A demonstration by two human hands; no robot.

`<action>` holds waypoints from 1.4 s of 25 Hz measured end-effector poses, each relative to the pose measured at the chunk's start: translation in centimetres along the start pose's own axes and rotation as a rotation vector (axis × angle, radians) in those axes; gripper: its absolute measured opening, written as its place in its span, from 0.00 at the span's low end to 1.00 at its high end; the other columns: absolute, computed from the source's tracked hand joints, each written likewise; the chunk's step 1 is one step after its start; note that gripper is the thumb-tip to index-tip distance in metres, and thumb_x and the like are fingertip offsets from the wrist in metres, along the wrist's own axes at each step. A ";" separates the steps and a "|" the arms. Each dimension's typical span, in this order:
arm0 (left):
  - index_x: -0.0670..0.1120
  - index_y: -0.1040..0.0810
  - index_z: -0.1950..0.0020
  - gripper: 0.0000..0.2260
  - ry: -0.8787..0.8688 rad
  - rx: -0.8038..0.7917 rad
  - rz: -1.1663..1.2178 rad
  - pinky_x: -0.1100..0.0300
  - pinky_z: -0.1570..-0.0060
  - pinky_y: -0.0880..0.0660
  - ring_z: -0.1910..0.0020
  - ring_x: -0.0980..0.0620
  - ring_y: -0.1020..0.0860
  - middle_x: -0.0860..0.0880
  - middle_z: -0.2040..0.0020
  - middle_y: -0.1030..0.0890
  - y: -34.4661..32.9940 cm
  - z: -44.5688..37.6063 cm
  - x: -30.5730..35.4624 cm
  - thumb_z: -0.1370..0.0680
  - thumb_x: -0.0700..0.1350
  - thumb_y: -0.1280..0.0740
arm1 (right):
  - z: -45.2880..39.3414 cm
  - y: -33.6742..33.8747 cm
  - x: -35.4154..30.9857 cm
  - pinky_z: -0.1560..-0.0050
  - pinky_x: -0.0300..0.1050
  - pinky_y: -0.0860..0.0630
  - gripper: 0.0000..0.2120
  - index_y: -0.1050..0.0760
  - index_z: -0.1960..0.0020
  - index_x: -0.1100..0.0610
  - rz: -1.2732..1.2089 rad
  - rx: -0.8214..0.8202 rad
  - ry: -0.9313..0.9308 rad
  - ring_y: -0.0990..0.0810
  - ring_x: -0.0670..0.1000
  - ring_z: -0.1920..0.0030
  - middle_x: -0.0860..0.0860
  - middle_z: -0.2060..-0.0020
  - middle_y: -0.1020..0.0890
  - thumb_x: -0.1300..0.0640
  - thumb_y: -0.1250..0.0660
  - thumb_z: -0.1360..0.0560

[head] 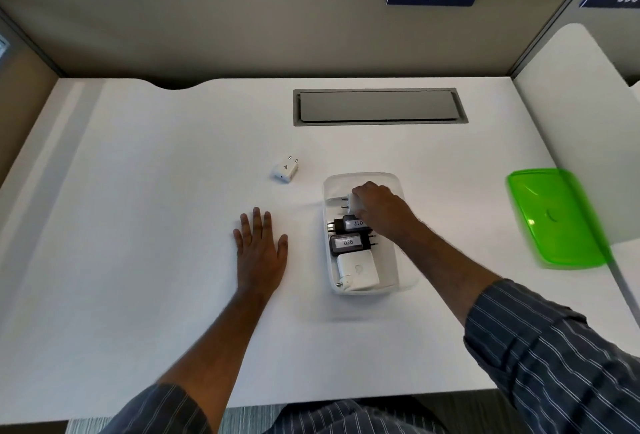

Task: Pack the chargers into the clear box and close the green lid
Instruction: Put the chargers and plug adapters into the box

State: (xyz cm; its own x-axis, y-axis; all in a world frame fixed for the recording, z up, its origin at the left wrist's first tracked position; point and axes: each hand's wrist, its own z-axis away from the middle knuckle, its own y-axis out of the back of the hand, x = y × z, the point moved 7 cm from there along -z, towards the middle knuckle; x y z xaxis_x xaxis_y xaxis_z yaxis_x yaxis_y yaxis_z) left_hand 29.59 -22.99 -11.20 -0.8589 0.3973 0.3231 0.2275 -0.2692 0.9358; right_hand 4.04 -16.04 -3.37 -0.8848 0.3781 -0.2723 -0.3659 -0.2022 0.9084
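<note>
We see the right hand [375, 206] inside the far end of the clear box [401, 187], fingers clamped on a white charger [354, 204], prongs pointing left. Three chargers already lie in the box. The left hand [260, 246] rests flat, fingers spread, on the surface [156, 225]. One white charger [285, 169] lies outside, beyond the left hand. The green lid [557, 219] lies well right of the box.

Glossy translucent plastic lid [557, 219]; matt white desk [173, 191].
</note>
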 end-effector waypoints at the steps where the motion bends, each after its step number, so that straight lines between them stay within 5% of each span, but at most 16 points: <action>1: 0.43 0.48 0.17 0.30 -0.003 -0.001 -0.007 0.40 0.19 0.54 0.17 0.39 0.56 0.42 0.16 0.51 -0.2 -0.2 0.0 0.15 0.54 0.46 | -0.4 -0.1 -0.1 0.43 0.58 0.24 0.17 0.28 0.34 0.57 0.012 -0.012 -0.001 0.26 0.61 0.39 0.55 0.38 0.25 0.56 0.33 0.22; 5: 0.43 0.48 0.17 0.30 -0.010 0.015 -0.047 0.39 0.19 0.53 0.17 0.38 0.52 0.41 0.16 0.50 -1.0 -0.4 -0.2 0.15 0.55 0.46 | -1.7 -0.8 -0.5 0.42 0.58 0.24 0.19 0.29 0.33 0.57 0.055 -0.053 0.021 0.25 0.61 0.39 0.55 0.39 0.24 0.53 0.33 0.22; 17: 0.43 0.46 0.17 0.30 -0.018 0.085 -0.073 0.39 0.19 0.48 0.17 0.39 0.49 0.41 0.16 0.47 -1.4 -0.4 -0.6 0.16 0.56 0.47 | -2.1 -1.5 -0.6 0.39 0.50 0.26 0.17 0.25 0.35 0.56 -0.345 -0.052 -0.004 0.25 0.51 0.45 0.51 0.39 0.22 0.56 0.28 0.23; 21: 0.43 0.46 0.17 0.30 -0.017 0.100 -0.083 0.39 0.20 0.48 0.17 0.40 0.49 0.42 0.16 0.48 -1.6 -0.4 -0.7 0.16 0.57 0.48 | -0.9 0.0 -0.8 0.45 0.51 0.24 0.10 0.24 0.40 0.54 -0.304 0.064 0.006 0.22 0.52 0.46 0.50 0.44 0.21 0.55 0.32 0.21; 27: 0.44 0.48 0.17 0.30 -0.016 0.112 -0.087 0.40 0.20 0.48 0.17 0.41 0.51 0.43 0.16 0.50 -1.9 -0.5 -0.8 0.16 0.57 0.49 | -0.7 5.7 -4.0 0.59 0.46 0.23 0.02 0.27 0.54 0.47 -0.267 0.344 0.132 0.25 0.45 0.61 0.43 0.59 0.22 0.50 0.35 0.22; 31: 0.45 0.50 0.17 0.31 -0.009 0.117 -0.080 0.40 0.19 0.48 0.16 0.42 0.53 0.44 0.15 0.51 -1.9 -0.5 -0.9 0.16 0.57 0.50 | -4.3 7.1 -7.3 0.53 0.50 0.22 0.04 0.24 0.48 0.49 -0.282 0.318 0.258 0.24 0.48 0.55 0.46 0.53 0.22 0.52 0.34 0.22; 35: 0.46 0.51 0.16 0.31 -0.001 0.113 -0.071 0.40 0.19 0.48 0.16 0.42 0.54 0.44 0.15 0.52 -2.0 -0.5 -0.9 0.16 0.58 0.50 | -9.3 4.9 -10.6 0.37 0.54 0.26 0.15 0.25 0.34 0.54 -0.132 0.074 0.302 0.26 0.54 0.36 0.50 0.37 0.23 0.57 0.36 0.20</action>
State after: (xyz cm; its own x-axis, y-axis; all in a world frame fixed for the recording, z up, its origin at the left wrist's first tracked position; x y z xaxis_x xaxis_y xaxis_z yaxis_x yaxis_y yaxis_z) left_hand 29.65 -23.24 -13.38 -0.8743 0.4125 0.2559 0.2166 -0.1403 0.9661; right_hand 8.96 -29.41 0.99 -0.8809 0.1094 -0.4604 -0.4706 -0.0992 0.8768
